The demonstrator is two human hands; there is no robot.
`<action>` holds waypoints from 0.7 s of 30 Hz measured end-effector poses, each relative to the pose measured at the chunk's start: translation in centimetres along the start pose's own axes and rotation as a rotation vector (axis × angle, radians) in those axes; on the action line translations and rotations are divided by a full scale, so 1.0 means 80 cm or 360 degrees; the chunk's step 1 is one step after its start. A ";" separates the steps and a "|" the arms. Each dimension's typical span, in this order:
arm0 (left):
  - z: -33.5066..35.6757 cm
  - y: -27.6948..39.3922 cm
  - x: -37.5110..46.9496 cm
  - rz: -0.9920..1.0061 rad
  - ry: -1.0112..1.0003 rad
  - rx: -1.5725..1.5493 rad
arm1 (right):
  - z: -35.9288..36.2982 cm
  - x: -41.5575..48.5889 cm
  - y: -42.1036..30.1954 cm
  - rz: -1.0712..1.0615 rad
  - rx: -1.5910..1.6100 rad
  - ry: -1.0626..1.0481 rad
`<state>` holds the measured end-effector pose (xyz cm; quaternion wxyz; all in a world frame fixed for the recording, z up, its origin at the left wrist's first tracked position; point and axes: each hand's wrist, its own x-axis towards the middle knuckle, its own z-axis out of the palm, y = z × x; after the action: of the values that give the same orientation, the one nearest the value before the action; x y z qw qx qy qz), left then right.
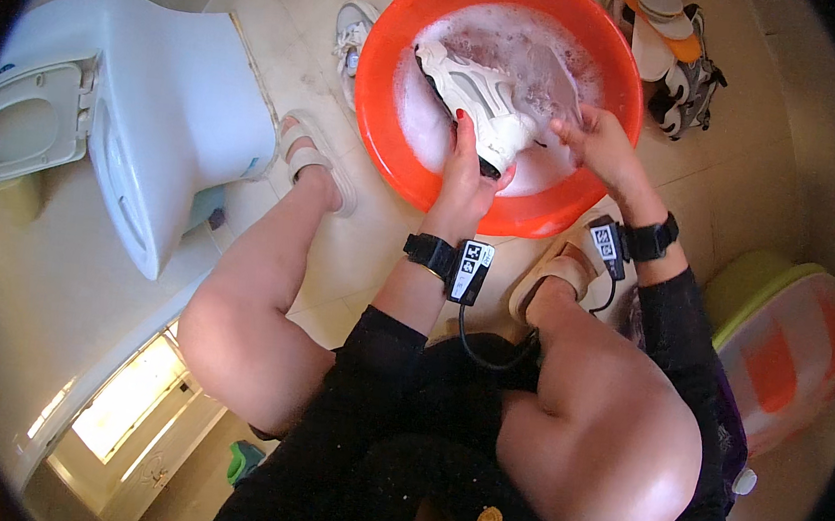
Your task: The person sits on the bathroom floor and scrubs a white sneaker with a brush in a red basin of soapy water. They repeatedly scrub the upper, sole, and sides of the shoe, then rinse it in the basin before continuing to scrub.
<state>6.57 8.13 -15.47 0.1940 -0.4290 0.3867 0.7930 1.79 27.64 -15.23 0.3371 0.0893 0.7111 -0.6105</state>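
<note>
My left hand (466, 182) grips a white sneaker (482, 97) by its heel end, thumb along the side. The shoe has grey panels and a dark sole, and it lies tilted over soapy water inside an orange-red plastic basin (380, 99). On the basin's right side is my right hand (600, 146), its fingers curled at the edge of a thin greyish piece (556, 74), maybe cloth. Suds partly cover that piece, and whether my fingers pinch it is unclear. Both wrists wear black straps with small cabled devices.
Left of the basin stands another sneaker (352, 36). Insoles (654, 38) and a grey-black shoe (686, 98) lie at its upper right. A white toilet (155, 92) is at left; a green-rimmed plastic basin (778, 348) leans at right. My sandalled feet flank the orange-red basin.
</note>
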 end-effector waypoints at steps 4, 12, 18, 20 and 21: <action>0.019 -0.001 0.009 -0.0076 0.0018 -0.0071 | 0.006 -0.036 -0.015 -0.0710 -0.0535 0.0240; 0.030 -0.008 0.020 -0.0064 -0.0098 -0.0138 | 0.015 -0.072 -0.020 -0.0453 -0.0864 -0.0058; 0.028 -0.018 0.031 -0.0030 -0.0154 -0.0258 | 0.047 -0.033 -0.039 -0.0664 -0.1055 0.0042; 0.027 -0.018 0.032 -0.0029 -0.0117 -0.0245 | 0.042 -0.036 -0.040 -0.0838 -0.1022 0.0115; 0.026 -0.016 0.031 -0.0017 -0.0162 -0.0210 | 0.038 -0.040 -0.039 -0.0708 -0.1019 0.0065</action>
<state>4.91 10.52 -17.40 0.1889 -0.4020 0.3211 0.8364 3.63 25.01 -10.93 0.1931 -0.1646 0.8741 -0.4141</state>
